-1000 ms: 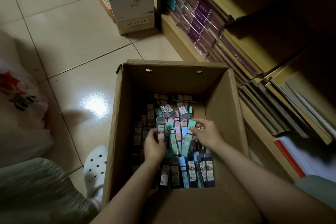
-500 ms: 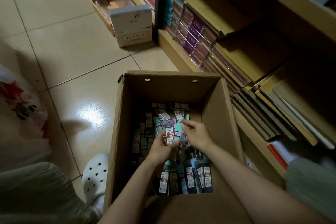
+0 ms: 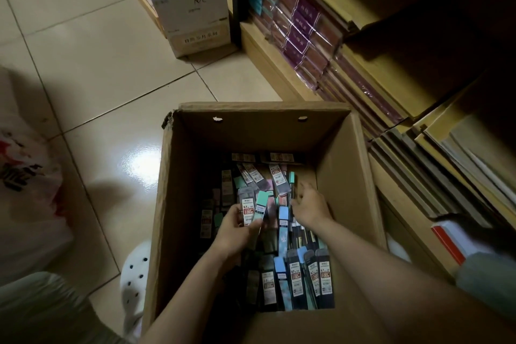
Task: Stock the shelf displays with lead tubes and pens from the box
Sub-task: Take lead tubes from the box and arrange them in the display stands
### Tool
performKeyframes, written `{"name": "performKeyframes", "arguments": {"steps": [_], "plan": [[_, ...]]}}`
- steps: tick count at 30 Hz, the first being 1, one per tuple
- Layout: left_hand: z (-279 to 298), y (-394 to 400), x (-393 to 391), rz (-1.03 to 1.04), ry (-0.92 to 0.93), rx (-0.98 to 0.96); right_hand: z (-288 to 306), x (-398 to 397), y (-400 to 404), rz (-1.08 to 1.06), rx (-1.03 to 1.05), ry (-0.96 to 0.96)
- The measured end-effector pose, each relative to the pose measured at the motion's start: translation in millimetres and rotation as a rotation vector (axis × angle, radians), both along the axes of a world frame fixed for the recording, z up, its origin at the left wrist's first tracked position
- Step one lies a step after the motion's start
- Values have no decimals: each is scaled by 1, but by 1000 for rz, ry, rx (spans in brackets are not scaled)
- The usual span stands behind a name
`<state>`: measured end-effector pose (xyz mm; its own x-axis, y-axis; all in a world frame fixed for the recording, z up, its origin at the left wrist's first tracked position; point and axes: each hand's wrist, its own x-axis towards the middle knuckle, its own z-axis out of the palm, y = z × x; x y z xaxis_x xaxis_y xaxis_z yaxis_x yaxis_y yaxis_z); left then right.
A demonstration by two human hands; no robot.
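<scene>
1. We see an open cardboard box (image 3: 178,204) on the tiled floor (image 3: 83,64), right beside a low wooden shelf (image 3: 279,64) stacked with wrapped packs and books.
2. The bottom of the box is covered with a loose heap of lead tubes (image 3: 310,274), most with white and red labels, some with teal, blue or pink caps.
3. Our left hand (image 3: 237,229) is inside the box, closed around a small bunch of tubes (image 3: 252,208) held upright above the heap.
4. Our right hand (image 3: 310,208) is also in the box, just beside the left. Its fingers are spread over the tubes near the right wall, and we cannot tell whether it grips any.
5. A white box (image 3: 192,14) stands on the floor farther back, a plastic bag (image 3: 25,176) lies to the left, and a white clog (image 3: 134,274) shows by the box.
</scene>
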<state>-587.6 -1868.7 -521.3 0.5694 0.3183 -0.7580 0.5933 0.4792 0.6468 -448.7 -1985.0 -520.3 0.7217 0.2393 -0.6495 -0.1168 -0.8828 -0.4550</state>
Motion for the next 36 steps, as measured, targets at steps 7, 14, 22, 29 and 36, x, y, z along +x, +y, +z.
{"name": "performKeyframes", "arguments": {"steps": [7, 14, 22, 29, 36], "plan": [[-10, 5, 5, 33, -8, -14, 26, 10, 34, -54, 59, -227], [6, 9, 32, 20, -102, -43, 136, 33, 6, -237, 317, -1014], [38, -4, 20, 34, -114, -49, 122, 3, -34, -134, -38, -540], [61, 0, 0, 106, -46, 20, 123, 26, -1, -40, 37, -514], [65, 7, -20, 224, -18, 16, 121, 46, 52, 199, 88, -508]]}}
